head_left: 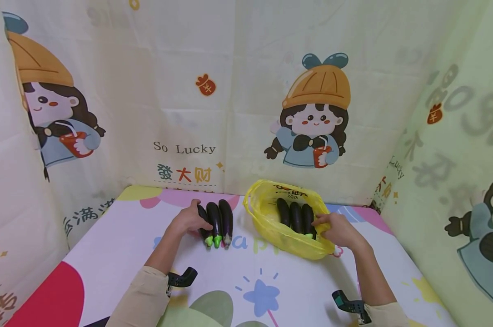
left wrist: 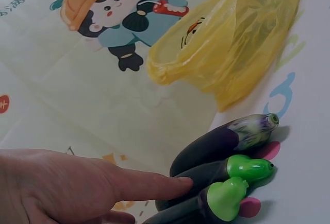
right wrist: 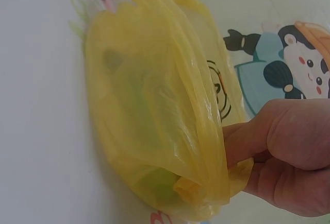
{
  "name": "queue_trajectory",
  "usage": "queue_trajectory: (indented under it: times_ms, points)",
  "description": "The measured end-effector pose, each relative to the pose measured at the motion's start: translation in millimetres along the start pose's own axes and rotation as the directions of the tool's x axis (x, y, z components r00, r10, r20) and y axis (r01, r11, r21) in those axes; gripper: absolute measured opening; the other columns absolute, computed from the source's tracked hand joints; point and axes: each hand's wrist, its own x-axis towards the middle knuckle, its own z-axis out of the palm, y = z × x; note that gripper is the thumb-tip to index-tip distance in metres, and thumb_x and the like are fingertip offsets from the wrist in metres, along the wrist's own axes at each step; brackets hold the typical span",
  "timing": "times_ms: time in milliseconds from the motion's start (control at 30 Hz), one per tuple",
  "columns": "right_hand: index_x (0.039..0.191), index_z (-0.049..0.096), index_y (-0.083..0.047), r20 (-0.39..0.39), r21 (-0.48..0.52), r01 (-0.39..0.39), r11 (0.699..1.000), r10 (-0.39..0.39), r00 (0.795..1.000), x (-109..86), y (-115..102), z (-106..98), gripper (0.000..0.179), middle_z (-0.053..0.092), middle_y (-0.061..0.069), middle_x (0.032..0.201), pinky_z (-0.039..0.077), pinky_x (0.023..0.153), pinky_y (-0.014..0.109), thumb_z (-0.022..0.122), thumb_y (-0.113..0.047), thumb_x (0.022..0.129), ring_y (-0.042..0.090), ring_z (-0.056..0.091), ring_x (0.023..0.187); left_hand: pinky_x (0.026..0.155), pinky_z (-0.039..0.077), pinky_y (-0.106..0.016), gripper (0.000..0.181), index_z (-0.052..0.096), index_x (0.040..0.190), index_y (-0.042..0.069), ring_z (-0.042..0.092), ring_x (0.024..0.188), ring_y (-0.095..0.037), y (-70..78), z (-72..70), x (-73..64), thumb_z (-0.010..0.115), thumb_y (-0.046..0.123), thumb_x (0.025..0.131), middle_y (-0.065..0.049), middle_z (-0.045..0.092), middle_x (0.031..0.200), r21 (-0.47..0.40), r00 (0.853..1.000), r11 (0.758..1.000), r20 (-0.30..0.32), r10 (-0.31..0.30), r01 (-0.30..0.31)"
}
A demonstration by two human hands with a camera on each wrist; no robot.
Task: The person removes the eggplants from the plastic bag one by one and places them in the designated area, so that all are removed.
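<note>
Three dark purple eggplants [head_left: 216, 220] lie side by side on the table, stem ends toward me. My left hand [head_left: 188, 218] is over the leftmost one; in the left wrist view a straight digit [left wrist: 154, 184] reaches to the middle eggplant [left wrist: 203, 176], and the other fingers are mostly hidden. A yellow plastic bag [head_left: 271, 234] sits open to the right, with three more eggplants [head_left: 296, 217] inside. At its right side my right hand [head_left: 339, 229] holds the rim, fingertips just inside; in the right wrist view thin yellow film [right wrist: 240, 175] shows between thumb and fingers.
A printed tablecloth [head_left: 213, 281] covers the table. Cartoon-printed curtains [head_left: 234, 113] hang behind it and at both sides. A black wrist mount [head_left: 182, 277] is on the left wrist, another black mount [head_left: 348, 305] on the right.
</note>
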Motion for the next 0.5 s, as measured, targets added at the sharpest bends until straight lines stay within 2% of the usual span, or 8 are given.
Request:
queue_trajectory:
  times_ms: [267,500]
  points:
    - [0.12,0.078,-0.003,0.004,0.005,0.0,1.0,0.0,1.0,0.5,-0.8,1.1,0.038,0.057,0.027,0.147,0.058,0.097,0.057,0.065,0.006,0.085,0.06,0.044,0.136,0.07,0.063,-0.037,0.098,0.019,0.16,0.002,0.072,0.079,-0.03,-1.8,-4.1,-0.6,0.083,0.021,0.088,-0.036,0.055,0.131,0.005,1.0,1.0,0.002,-0.008,0.008]
    - [0.12,0.078,-0.004,0.003,0.014,-0.014,1.0,0.014,1.0,1.0,-0.9,1.0,0.038,0.057,0.026,0.148,0.057,0.099,0.057,0.065,0.005,0.086,0.059,0.042,0.138,0.069,0.063,-0.036,0.095,0.023,0.158,-0.001,0.071,0.079,-0.029,-4.7,-5.2,0.9,0.082,0.021,0.088,-0.036,0.055,0.13,0.009,1.0,1.0,-0.029,0.007,-0.006]
